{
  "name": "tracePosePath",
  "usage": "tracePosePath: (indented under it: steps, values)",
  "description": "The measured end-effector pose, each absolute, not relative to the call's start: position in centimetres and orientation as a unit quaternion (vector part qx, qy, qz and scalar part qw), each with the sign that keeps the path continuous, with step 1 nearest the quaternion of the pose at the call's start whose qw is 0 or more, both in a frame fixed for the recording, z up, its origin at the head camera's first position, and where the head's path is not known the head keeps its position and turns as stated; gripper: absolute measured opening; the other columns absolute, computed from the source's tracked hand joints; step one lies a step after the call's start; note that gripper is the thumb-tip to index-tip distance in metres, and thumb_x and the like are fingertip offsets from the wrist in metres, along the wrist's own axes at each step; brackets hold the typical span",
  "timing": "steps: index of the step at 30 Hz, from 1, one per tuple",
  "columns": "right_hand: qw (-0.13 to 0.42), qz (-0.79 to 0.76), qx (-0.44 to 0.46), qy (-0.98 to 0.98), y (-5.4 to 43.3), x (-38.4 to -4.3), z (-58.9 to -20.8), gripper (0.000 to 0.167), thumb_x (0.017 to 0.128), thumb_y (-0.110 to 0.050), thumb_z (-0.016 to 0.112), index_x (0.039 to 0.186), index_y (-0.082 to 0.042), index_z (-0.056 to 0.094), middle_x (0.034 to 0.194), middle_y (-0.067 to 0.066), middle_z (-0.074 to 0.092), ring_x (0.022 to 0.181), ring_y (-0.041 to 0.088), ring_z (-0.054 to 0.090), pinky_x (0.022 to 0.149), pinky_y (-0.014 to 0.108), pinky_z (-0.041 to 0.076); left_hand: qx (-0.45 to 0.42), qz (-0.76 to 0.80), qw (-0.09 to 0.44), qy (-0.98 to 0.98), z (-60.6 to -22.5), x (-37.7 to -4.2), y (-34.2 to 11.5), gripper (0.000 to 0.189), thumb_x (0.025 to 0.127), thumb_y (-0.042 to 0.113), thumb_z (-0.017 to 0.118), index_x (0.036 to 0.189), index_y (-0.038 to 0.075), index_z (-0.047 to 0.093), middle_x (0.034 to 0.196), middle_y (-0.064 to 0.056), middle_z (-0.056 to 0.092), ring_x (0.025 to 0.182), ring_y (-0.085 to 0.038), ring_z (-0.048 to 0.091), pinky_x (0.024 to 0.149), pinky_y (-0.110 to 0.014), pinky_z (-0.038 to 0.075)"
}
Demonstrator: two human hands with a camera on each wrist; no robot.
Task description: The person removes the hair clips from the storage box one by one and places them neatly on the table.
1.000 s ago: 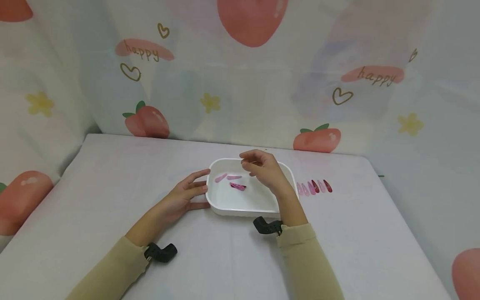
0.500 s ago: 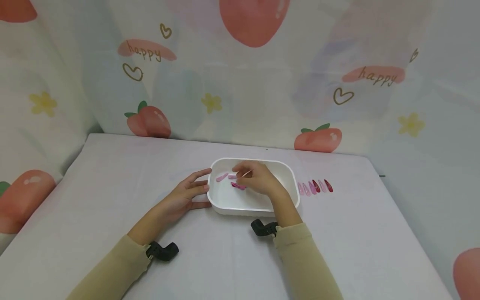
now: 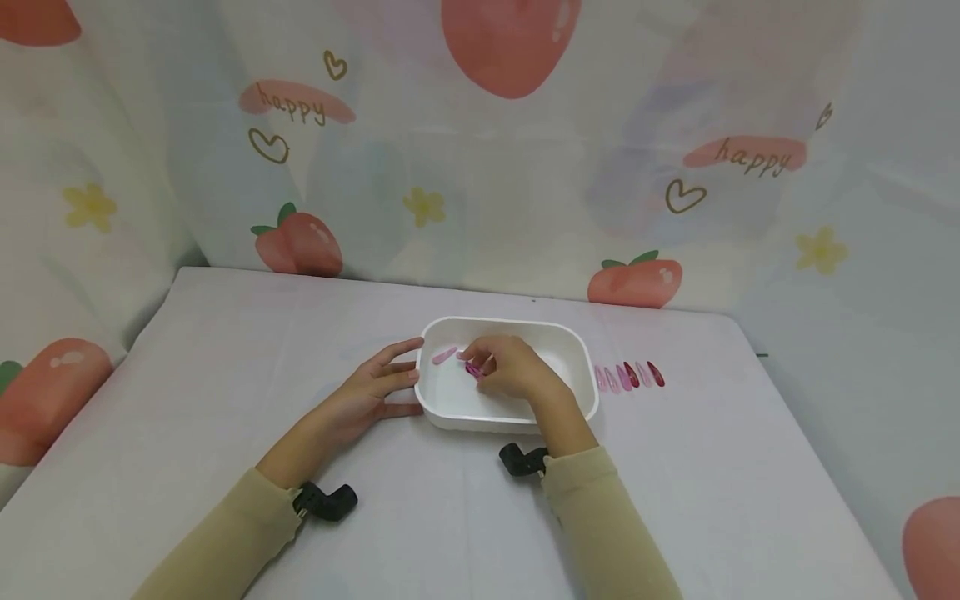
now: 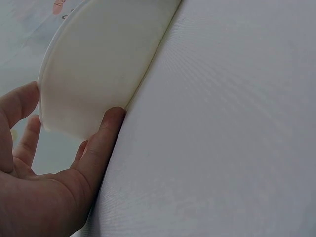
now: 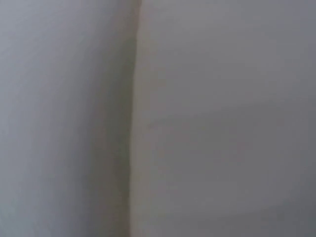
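A white tray point(image 3: 442, 408) stands on the table, seen in the head view. My left hand point(image 3: 367, 390) rests against its left end, fingers spread and fairly straight; in the left wrist view the fingertips of the left hand point(image 4: 54, 192) touch the tray's outer wall point(image 4: 94, 64). My right hand point(image 3: 510, 367) reaches inside the tray. Its thumb and fingers curl round a magenta hair clip point(image 3: 472, 369), partly hidden by them. A light pink hair clip point(image 3: 444, 356) lies to the left on the tray floor. Only blurred pale surfaces fill the right wrist view.
Right of the tray, several pink and red snap hair clips point(image 3: 626, 376) lie side by side in a row on the white cloth-covered table point(image 3: 712, 467). A fruit-patterned curtain point(image 3: 495, 208) hangs behind the table. Black wrist cameras point(image 3: 327, 502) sit at both cuffs.
My right hand has come down and left from above the tray's back rim to the magenta hair clip. My left hand has stayed at the tray's left end.
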State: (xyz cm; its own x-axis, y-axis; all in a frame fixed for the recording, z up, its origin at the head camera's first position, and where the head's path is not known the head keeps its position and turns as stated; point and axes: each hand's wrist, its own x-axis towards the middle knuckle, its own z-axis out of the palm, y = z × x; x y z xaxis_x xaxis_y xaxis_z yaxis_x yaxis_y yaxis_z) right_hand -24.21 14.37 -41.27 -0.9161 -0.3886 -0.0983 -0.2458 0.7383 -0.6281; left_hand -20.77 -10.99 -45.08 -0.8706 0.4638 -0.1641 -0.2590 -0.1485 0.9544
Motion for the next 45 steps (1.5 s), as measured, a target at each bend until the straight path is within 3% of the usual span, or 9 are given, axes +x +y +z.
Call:
tracePosePath:
  steps: [18,24,30,35,40,45]
  values:
    - [0.085,-0.284,-0.191,0.936,14.2,-24.0,-41.1,0.033,0.091,-0.002,0.065,0.119,-0.018,0.072,0.104,0.002,0.069,0.093,0.02,0.06,0.084,0.034,0.053,0.08,0.758,0.239,0.601,-45.2,-20.7,-11.1,0.057,0.101,0.013,0.057,0.154,0.023,0.036,0.154,-0.017,0.035,0.128,-0.035,0.051,0.096,-0.054,0.053]
    - [0.088,-0.326,-0.207,0.918,14.6,-24.2,-41.1,0.038,0.09,-0.001,0.061,0.124,-0.016,0.07,0.106,0.003,0.07,0.094,0.021,0.06,0.084,0.034,0.053,0.076,0.755,0.238,0.606,-45.2,-20.7,-11.0,0.056,0.102,0.012,0.056,0.153,0.024,0.037,0.154,-0.016,0.035,0.131,-0.035,0.049,0.096,-0.055,0.053]
    - [0.094,-0.412,-0.194,0.885,15.4,-24.4,-40.7,0.042,0.09,-0.002,0.062,0.128,-0.018,0.068,0.11,0.001,0.069,0.098,0.021,0.06,0.085,0.032,0.054,0.077,0.752,0.238,0.61,-45.1,-20.6,-10.9,0.056,0.102,0.014,0.058,0.153,0.025,0.037,0.154,-0.016,0.036,0.131,-0.036,0.05,0.096,-0.054,0.053]
    - [0.122,-0.529,-0.173,0.822,15.9,-24.5,-40.0,0.043,0.091,-0.001,0.062,0.132,-0.011,0.064,0.114,0.008,0.067,0.097,0.024,0.061,0.079,0.032,0.058,0.079,0.752,0.239,0.609,-45.0,-20.6,-11.0,0.057,0.101,0.015,0.058,0.153,0.025,0.036,0.154,-0.017,0.035,0.131,-0.036,0.05,0.096,-0.054,0.053]
    - [0.143,-0.593,-0.176,0.772,16.3,-24.5,-39.5,0.043,0.094,0.0,0.06,0.136,-0.008,0.06,0.117,0.012,0.065,0.096,0.023,0.063,0.081,0.03,0.059,0.082,0.75,0.238,0.611,-45.0,-20.7,-11.1,0.058,0.102,0.016,0.058,0.154,0.025,0.035,0.154,-0.017,0.035,0.132,-0.037,0.049,0.097,-0.054,0.053]
    - [0.147,-0.649,-0.165,0.728,16.6,-24.5,-39.1,0.042,0.095,0.002,0.061,0.136,-0.008,0.059,0.112,0.009,0.065,0.094,0.022,0.064,0.082,0.03,0.058,0.089,0.751,0.239,0.608,-45.1,-20.8,-11.2,0.06,0.102,0.016,0.058,0.155,0.022,0.033,0.155,-0.017,0.035,0.133,-0.037,0.048,0.097,-0.054,0.053]
